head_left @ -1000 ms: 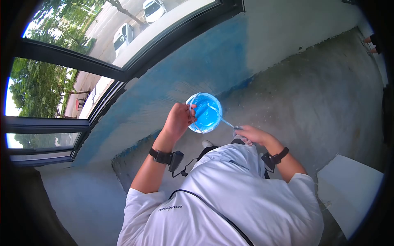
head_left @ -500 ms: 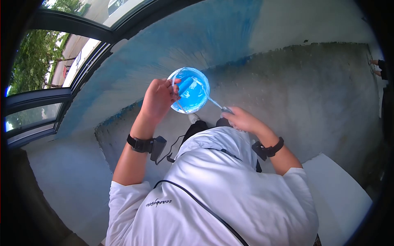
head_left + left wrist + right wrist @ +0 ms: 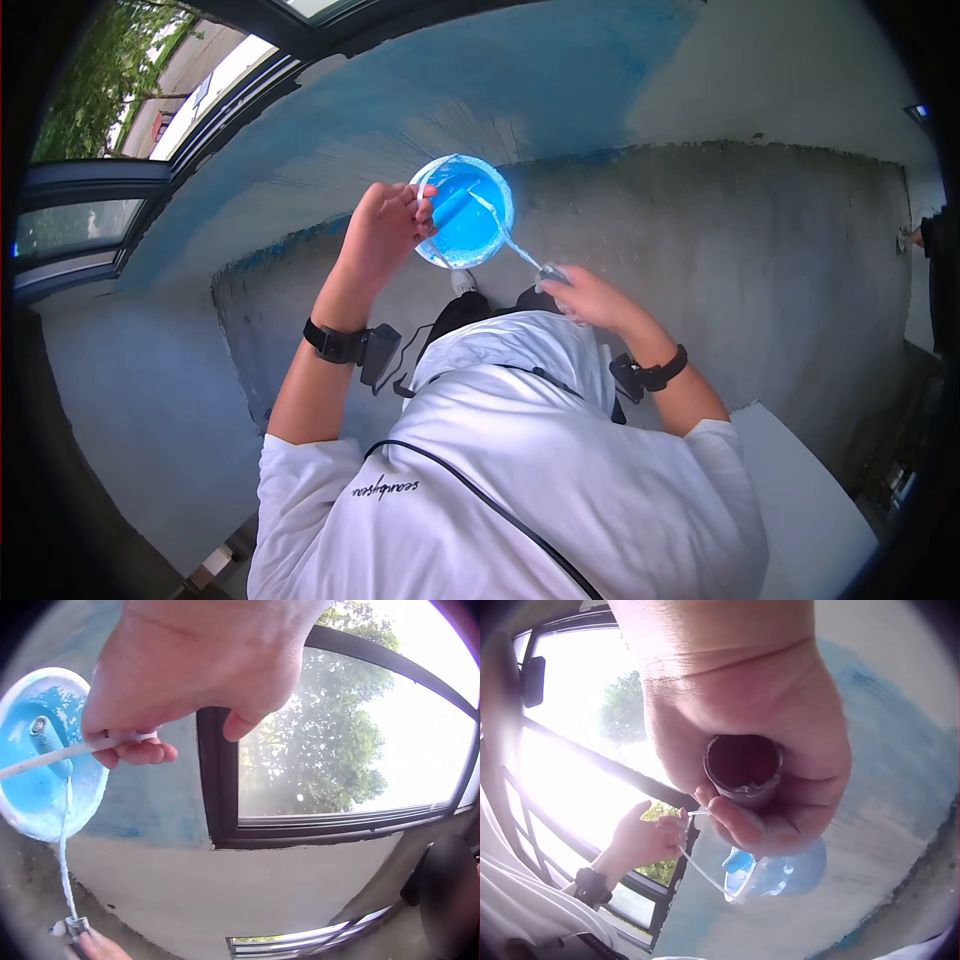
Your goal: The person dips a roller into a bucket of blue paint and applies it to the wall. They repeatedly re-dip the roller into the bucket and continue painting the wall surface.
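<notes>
left hand, grip curled round bucket handle, right hand, grip closed round roller handle, roller in bucket, window, blue-streaked wall, cable across shirt

Wall: standing pale, bearing a broad, uneven blue patch under the windows. Floor: showing bare, mottled grey, meeting the wall along a ragged, darker edge. Windows, dark-framed: looking onto green foliage and paving, admitting bright daylight. Flat white panel: occupying the head view's lower right.
</notes>
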A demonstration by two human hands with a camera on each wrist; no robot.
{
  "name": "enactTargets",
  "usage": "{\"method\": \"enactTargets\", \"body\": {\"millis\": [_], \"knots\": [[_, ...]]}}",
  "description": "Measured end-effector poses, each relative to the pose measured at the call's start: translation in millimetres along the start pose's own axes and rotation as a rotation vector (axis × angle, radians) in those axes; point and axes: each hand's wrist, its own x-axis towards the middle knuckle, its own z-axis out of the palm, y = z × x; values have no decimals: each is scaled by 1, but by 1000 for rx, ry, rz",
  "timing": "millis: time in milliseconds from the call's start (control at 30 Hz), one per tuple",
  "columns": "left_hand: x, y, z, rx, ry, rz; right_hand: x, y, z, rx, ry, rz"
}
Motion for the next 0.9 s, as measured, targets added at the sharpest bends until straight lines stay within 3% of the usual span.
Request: {"method": "enactTargets", "body": {"millis": [300, 400, 500, 567, 733, 900], "knots": [[-9, -3, -69, -137, 33, -53, 20, -1, 36, -197, 129, -99], [-10, -9, -104, -171, 91, -60, 23, -8, 56, -55, 161, -48], [-13, -15, -137, -213, 153, -56, 27, -25, 76, 292, 136, 26], [-14, -20, -161, -213, 215, -23, 38, -30, 76, 228, 173, -12], [-5, -51, -255, -334, 313, 19, 83, -71, 82, 481, 210, -5], [-10, -102, -338, -385, 559, 61, 146, -108, 77, 372, 374, 8]]}}
